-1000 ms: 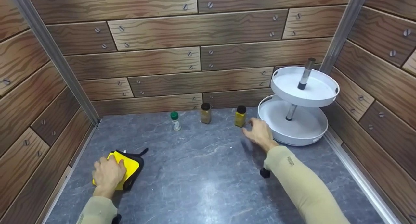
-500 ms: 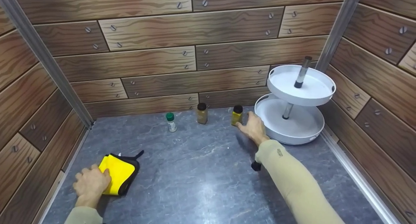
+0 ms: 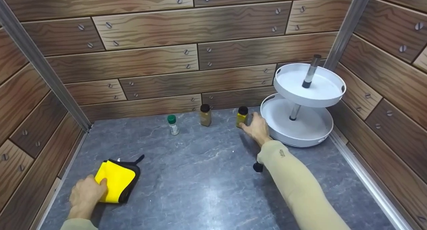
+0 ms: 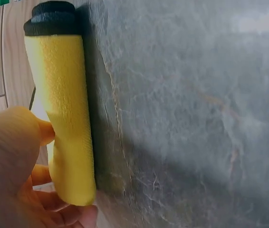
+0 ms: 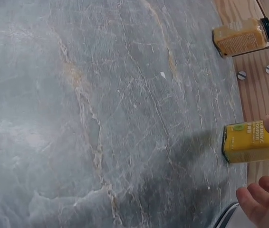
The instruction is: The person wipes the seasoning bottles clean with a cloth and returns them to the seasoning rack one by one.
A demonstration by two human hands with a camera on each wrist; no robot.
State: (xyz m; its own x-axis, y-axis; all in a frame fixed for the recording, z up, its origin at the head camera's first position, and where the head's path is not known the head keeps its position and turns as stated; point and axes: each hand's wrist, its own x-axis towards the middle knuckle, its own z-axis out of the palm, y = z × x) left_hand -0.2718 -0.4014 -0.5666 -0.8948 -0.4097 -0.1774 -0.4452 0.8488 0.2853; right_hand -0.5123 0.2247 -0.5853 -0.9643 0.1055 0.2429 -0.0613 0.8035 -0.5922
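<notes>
My left hand [image 3: 85,193] pinches the left edge of a folded yellow cloth [image 3: 116,181] with a black border and a black loop, lying at the table's left. In the left wrist view, the thumb is on the near face of the cloth [image 4: 65,95] and the fingers curl under its end. At the back right, my right hand [image 3: 257,128] is spread beside a jar of turmeric powder [image 5: 246,145] with a black cap. Its thumb overlaps the jar in the right wrist view; the other fingers [image 5: 253,199] stand apart from it.
A brown spice jar [image 3: 205,116] and a small green-capped shaker [image 3: 173,125] stand left of the turmeric along the back wall. Close to my right hand is a white two-tier round tray stand [image 3: 290,136]. Wood-patterned walls [image 3: 150,61] enclose the grey marbled table [image 3: 186,176].
My left hand has slid left from the top of the cloth to its edge and grips there. The right hand has moved closer to the turmeric jar, thumb forward. The view shifted slightly.
</notes>
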